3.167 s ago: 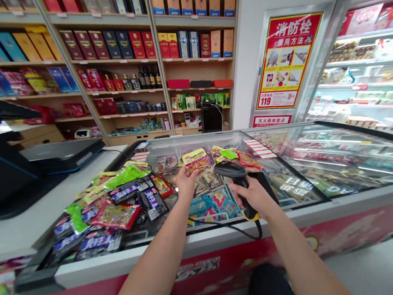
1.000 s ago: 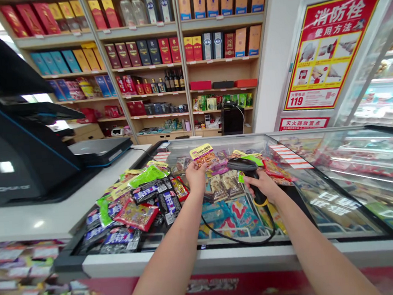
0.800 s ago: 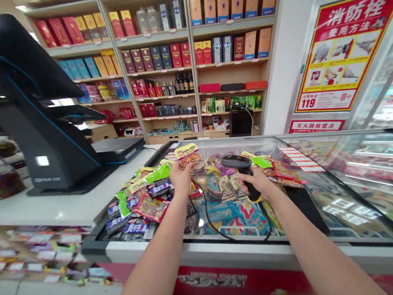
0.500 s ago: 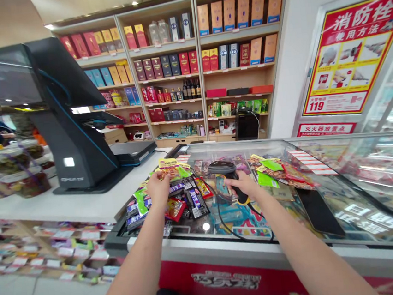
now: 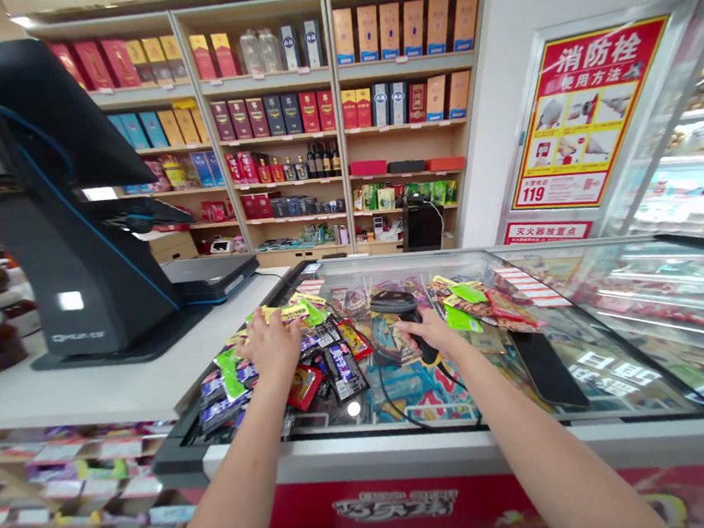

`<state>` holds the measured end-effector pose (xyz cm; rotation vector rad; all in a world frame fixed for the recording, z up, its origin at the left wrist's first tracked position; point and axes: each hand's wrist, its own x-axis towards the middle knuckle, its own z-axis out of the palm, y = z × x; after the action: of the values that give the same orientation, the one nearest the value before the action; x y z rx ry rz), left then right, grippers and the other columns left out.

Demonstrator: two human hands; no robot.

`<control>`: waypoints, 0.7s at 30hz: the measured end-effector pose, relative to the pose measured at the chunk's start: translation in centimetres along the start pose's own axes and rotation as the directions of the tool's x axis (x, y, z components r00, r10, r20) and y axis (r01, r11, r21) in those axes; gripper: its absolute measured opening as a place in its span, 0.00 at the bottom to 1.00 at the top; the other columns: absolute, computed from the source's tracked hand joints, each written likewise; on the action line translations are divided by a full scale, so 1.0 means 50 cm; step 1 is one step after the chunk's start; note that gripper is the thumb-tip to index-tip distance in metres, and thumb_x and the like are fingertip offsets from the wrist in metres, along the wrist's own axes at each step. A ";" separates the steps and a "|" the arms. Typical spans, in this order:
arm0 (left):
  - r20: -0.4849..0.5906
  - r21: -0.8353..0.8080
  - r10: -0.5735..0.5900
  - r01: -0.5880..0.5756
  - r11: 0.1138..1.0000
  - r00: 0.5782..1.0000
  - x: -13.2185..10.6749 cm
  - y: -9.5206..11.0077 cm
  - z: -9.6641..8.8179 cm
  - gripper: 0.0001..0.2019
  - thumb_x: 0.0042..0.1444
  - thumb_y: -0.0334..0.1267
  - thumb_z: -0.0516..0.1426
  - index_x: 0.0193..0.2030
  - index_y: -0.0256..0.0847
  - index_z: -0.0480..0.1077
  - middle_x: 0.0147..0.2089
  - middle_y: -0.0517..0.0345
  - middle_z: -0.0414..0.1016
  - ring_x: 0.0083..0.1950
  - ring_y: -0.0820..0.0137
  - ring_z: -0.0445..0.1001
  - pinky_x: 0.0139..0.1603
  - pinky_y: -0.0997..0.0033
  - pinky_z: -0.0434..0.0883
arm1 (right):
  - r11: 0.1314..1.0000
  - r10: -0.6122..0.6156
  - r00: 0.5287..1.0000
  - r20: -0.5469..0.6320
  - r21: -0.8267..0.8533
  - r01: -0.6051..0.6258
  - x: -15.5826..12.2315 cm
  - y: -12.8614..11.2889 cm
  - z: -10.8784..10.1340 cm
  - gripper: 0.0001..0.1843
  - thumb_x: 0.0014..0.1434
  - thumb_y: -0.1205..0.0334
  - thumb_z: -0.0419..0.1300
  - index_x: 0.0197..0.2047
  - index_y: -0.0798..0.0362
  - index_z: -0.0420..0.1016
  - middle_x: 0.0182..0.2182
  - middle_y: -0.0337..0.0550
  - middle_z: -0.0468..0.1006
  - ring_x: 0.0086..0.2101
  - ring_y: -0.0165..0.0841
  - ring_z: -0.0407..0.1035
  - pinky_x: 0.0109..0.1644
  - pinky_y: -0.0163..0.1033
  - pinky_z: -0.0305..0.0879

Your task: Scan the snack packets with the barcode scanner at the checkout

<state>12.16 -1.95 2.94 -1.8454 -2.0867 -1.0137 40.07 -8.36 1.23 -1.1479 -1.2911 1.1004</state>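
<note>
Over a heap of snack packets (image 5: 345, 371), my left hand (image 5: 271, 345) rests with its fingers spread, touching or just above the yellow and green packets at the far side. Black-and-purple packets and red ones lie in the same heap. My right hand (image 5: 434, 331) is closed around the handle of a black barcode scanner (image 5: 394, 302), its head turned toward the left. The scanner's cord (image 5: 396, 405) loops over the glass below it. Beyond the right hand lies a second group of packets (image 5: 486, 305), brown, red and bright green.
A glass-topped freezer (image 5: 369, 443) carries everything. A black phone (image 5: 547, 368) lies on its right part. To the left, a white counter (image 5: 120, 386) holds a till (image 5: 91, 272). Shelves (image 5: 272, 79) of boxes stand behind, and a red poster (image 5: 587, 117) hangs on the wall.
My left hand has let go of a yellow packet, and its fingers have spread over the heap. The right hand still holds the scanner. The view has turned somewhat to the right.
</note>
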 end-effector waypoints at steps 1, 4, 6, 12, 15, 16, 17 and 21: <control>-0.038 -0.018 0.025 -0.025 1.000 0.999 -0.004 0.012 0.000 0.23 0.62 0.44 0.51 0.59 0.36 0.70 0.71 0.34 0.57 0.68 0.46 0.60 0.64 0.38 0.55 | 1.000 0.003 1.000 -0.019 -0.013 -0.003 -0.003 0.000 -0.010 0.23 0.41 0.47 0.70 0.30 0.51 0.64 0.15 0.31 0.69 0.14 0.26 0.60 0.18 0.33 0.58; -0.103 -0.104 0.115 -0.125 0.987 0.988 -0.019 0.065 0.005 0.25 0.61 0.42 0.52 0.64 0.38 0.65 0.72 0.36 0.55 0.70 0.48 0.58 0.66 0.41 0.54 | 0.999 0.002 0.996 -0.090 -0.038 -0.006 -0.020 -0.003 -0.052 0.23 0.41 0.48 0.71 0.29 0.50 0.63 0.15 0.30 0.68 0.14 0.26 0.60 0.18 0.34 0.59; -0.094 -0.169 0.189 -0.203 0.964 0.977 -0.034 0.116 0.013 0.25 0.60 0.41 0.53 0.65 0.39 0.64 0.73 0.37 0.55 0.71 0.49 0.56 0.66 0.44 0.54 | 1.000 0.002 0.988 -0.152 -0.023 -0.006 -0.038 -0.003 -0.090 0.23 0.41 0.49 0.71 0.30 0.50 0.64 0.15 0.30 0.68 0.14 0.26 0.61 0.18 0.33 0.59; 0.114 -0.304 0.417 -0.367 0.879 0.902 -0.100 0.305 0.070 0.20 0.58 0.39 0.57 0.58 0.45 0.70 0.68 0.41 0.64 0.67 0.51 0.64 0.65 0.47 0.57 | 1.000 0.019 0.946 -0.325 0.022 -0.012 -0.095 0.012 -0.210 0.23 0.41 0.49 0.72 0.30 0.51 0.64 0.17 0.31 0.69 0.15 0.27 0.62 0.18 0.34 0.60; 0.252 -0.334 0.496 -0.406 0.851 0.831 -0.129 0.398 0.108 0.17 0.59 0.40 0.56 0.55 0.44 0.72 0.60 0.43 0.73 0.61 0.54 0.70 0.66 0.46 0.55 | 0.999 -0.001 0.909 -0.416 0.036 0.018 -0.113 0.022 -0.253 0.22 0.42 0.49 0.72 0.30 0.51 0.66 0.17 0.32 0.70 0.16 0.27 0.62 0.18 0.34 0.61; 0.305 -0.336 0.500 -0.400 0.853 0.811 -0.135 0.427 0.119 0.16 0.59 0.40 0.55 0.54 0.44 0.72 0.57 0.43 0.75 0.59 0.54 0.72 0.66 0.46 0.55 | 0.999 -0.007 0.897 -0.441 0.045 0.029 -0.117 0.026 -0.263 0.22 0.43 0.48 0.72 0.30 0.51 0.66 0.17 0.33 0.70 0.16 0.27 0.62 0.18 0.34 0.61; 0.359 -0.334 0.492 -0.383 0.861 0.793 -0.139 0.455 0.129 0.16 0.60 0.41 0.55 0.52 0.43 0.73 0.54 0.43 0.77 0.58 0.54 0.73 0.65 0.45 0.56 | 0.998 -0.010 0.889 -0.458 0.053 0.038 -0.120 0.029 -0.271 0.22 0.43 0.47 0.72 0.30 0.50 0.66 0.17 0.33 0.70 0.16 0.27 0.62 0.18 0.35 0.62; 0.527 -0.330 0.407 -0.262 0.907 0.746 -0.138 0.556 0.165 0.19 0.61 0.49 0.54 0.51 0.42 0.74 0.52 0.40 0.79 0.56 0.52 0.75 0.62 0.45 0.59 | 0.992 -0.030 0.848 -0.528 0.085 0.088 -0.126 0.046 -0.288 0.25 0.43 0.42 0.71 0.29 0.50 0.66 0.16 0.34 0.69 0.15 0.28 0.61 0.19 0.36 0.64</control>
<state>41.96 -2.70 3.18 -2.8332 -1.8211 -0.6668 54.55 -14.37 -1.28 -1.2117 -0.8175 0.7218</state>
